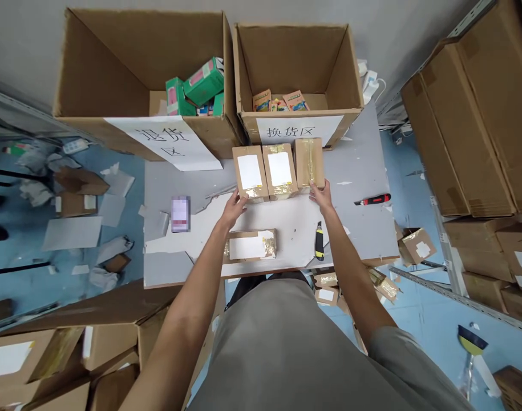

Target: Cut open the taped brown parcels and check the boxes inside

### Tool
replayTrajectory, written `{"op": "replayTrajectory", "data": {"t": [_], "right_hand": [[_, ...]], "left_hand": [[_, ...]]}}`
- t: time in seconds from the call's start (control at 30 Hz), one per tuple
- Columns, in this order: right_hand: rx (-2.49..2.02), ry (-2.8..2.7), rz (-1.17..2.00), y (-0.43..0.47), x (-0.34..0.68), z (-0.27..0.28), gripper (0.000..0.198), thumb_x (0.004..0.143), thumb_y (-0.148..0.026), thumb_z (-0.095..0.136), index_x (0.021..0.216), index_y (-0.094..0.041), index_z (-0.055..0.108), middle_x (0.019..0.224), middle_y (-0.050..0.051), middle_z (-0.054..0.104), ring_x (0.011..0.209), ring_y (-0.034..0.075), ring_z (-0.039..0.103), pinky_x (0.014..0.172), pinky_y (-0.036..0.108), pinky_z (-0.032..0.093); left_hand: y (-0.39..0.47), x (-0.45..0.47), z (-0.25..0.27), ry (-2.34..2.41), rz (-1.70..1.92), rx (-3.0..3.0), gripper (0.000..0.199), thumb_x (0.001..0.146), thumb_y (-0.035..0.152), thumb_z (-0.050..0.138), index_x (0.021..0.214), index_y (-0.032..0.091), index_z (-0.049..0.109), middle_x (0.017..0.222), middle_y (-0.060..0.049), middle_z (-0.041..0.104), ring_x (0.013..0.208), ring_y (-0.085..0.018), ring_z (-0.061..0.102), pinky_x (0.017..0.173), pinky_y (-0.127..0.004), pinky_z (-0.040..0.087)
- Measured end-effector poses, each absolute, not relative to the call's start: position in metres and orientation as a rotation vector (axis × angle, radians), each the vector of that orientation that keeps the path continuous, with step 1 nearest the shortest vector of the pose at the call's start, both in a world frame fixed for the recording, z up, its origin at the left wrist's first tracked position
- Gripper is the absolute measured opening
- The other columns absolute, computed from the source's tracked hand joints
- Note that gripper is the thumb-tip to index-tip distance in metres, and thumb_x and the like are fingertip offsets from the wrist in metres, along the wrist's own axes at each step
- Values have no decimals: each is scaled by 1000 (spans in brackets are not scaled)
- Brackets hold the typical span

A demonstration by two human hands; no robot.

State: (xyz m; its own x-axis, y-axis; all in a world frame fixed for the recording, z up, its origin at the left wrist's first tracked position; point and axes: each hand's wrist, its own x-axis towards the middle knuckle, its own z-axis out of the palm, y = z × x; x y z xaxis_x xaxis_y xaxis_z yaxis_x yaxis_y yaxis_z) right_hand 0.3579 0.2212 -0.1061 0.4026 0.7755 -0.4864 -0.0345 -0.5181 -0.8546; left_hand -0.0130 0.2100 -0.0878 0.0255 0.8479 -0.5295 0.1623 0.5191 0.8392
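Observation:
Three small cardboard boxes stand side by side on the grey table. My left hand holds the near left corner of the left cardboard box, thumb at its front and fingers along its side. The middle cardboard box carries a white label, like the left one. My right hand grips the near end of the right cardboard box, which has clear tape down its top and no label showing. Nearer to me lies a long taped box with a white label.
Behind stand two big open cartons: the left carton holds green boxes, the right carton small colourful boxes. A yellow-black utility knife, a red-black cutter and a phone lie on the table. Stacked cartons rise at right.

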Motion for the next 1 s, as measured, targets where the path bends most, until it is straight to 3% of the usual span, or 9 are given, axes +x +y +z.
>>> {"op": "replayTrajectory", "data": {"t": [0.13, 0.4, 0.53, 0.63, 0.8, 0.87, 1.0], "right_hand": [[-1739, -723, 1132, 211, 376, -108, 83, 87, -57, 84, 157, -23, 57, 138, 15, 78, 106, 23, 78, 90, 39, 69], [-1778, -713, 1100, 204, 419, -105, 84, 91, -61, 78, 161, -22, 53, 153, 18, 72, 126, 24, 75, 97, 37, 68], [-1953, -790, 1080, 165, 419, -114, 98, 90, -65, 79, 171, -22, 46, 166, 24, 61, 134, 27, 75, 103, 40, 67], [-2135, -803, 1079, 109, 408, -122, 106, 78, -60, 91, 164, -12, 51, 158, 30, 64, 126, 35, 76, 113, 50, 63], [-2559, -1051, 1031, 21, 376, -128, 75, 81, -49, 87, 143, -14, 63, 147, 29, 68, 131, 43, 71, 117, 55, 58], [-2610, -1102, 998, 6, 367, -127, 65, 83, -40, 81, 140, -15, 63, 149, 29, 67, 134, 43, 69, 117, 53, 56], [-2583, -1183, 948, 7, 355, -118, 53, 83, -33, 73, 133, -18, 66, 135, 21, 75, 124, 37, 72, 111, 49, 57]], "left_hand": [[204, -3, -82, 1435, 622, 970, 80, 97, 69, 80, 166, 34, 59, 170, -17, 62, 146, -31, 68, 117, -53, 62], [231, 55, -83, 1420, 677, 925, 68, 103, 48, 76, 168, 39, 58, 171, -10, 62, 154, -29, 63, 125, -58, 56], [224, 63, -87, 1456, 712, 1005, 69, 103, 50, 77, 166, 28, 61, 170, -16, 63, 158, -34, 60, 130, -58, 51], [192, 40, -88, 1534, 749, 1188, 78, 101, 58, 80, 166, 18, 60, 176, -20, 56, 170, -38, 46, 141, -56, 37], [106, -32, -76, 1771, 818, 1376, 82, 103, 67, 75, 169, 19, 59, 181, -18, 50, 178, -38, 33, 147, -55, 21], [73, -58, -73, 1867, 834, 1316, 84, 103, 70, 74, 168, 19, 60, 180, -19, 51, 176, -38, 37, 147, -54, 25], [25, -87, -76, 1925, 813, 1072, 84, 103, 71, 71, 167, 18, 59, 173, -24, 58, 159, -40, 60, 131, -56, 51]]}}
